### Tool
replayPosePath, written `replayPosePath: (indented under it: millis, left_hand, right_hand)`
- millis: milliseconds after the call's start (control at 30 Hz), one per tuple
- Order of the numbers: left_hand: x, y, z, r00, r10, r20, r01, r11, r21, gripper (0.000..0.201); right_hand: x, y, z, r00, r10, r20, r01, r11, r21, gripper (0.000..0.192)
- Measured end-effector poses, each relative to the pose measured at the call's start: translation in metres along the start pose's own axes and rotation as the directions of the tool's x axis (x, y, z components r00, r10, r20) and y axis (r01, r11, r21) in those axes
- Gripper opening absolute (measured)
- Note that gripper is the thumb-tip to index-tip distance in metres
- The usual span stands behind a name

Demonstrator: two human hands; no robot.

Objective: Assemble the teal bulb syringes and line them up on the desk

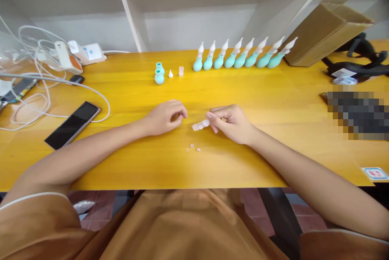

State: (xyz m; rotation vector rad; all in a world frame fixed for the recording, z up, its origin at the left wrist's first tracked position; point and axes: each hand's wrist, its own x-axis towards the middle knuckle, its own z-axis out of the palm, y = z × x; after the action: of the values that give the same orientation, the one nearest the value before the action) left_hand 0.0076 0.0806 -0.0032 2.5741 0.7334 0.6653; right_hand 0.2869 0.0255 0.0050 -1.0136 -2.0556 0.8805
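My right hand [232, 124] pinches a small translucent pinkish plastic piece [199, 125] between thumb and fingers, just above the wooden table. Its far end points left, towards my other hand. My left hand [168, 118] rests at the table with fingers loosely curled, a gap between thumb and forefinger, and nothing visible in it. Nearer to me lie a small ring [191, 145], a tiny short piece [198, 149] and an even tinier bit. Farther back stand two teal rubber bulbs [159, 77], a white pointed tip [170, 74] and a clear pinkish cup-like part [181, 71].
Several teal bulbs with white pointed nozzles [234, 60] stand in a row at the back. A cardboard box [323, 35] leans at the right, beside black straps [349, 65]. On the left lie a phone [73, 125], white cables and a power strip [91, 53].
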Motion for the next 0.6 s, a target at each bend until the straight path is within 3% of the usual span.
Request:
replayPosePath:
  millis: [67,133,233,333,500,600]
  left_hand:
    - [0.004,-0.015,-0.011,0.980,-0.057,-0.191,0.080,0.990,0.113,0.015]
    - [0.007,-0.033,-0.024,0.929,-0.111,-0.352,0.202,0.951,0.233,0.020]
    - [0.009,-0.060,-0.040,0.868,-0.193,-0.457,0.353,0.888,0.295,0.034]
    - [0.006,-0.081,-0.047,0.846,-0.259,-0.465,0.413,0.871,0.267,0.036]
    - [0.004,-0.098,-0.043,0.897,-0.297,-0.329,0.384,0.892,0.241,0.032]
    - [0.004,-0.099,-0.041,0.909,-0.274,-0.315,0.360,0.897,0.256,0.031]
  right_hand:
    - [0.001,0.002,0.001,1.000,0.000,-0.001,0.000,1.000,0.021,0.060]
    - [0.003,0.005,0.002,1.000,-0.008,-0.001,0.008,0.998,0.056,0.057]
    - [0.004,0.009,0.003,1.000,0.003,0.000,-0.003,0.995,0.096,0.053]
    - [0.005,0.011,0.004,0.999,0.033,0.012,-0.034,0.993,0.110,0.053]
    - [0.005,0.010,0.004,0.999,0.053,0.015,-0.054,0.992,0.114,0.054]
    - [0.005,0.010,0.004,0.998,0.058,0.020,-0.060,0.990,0.125,0.055]
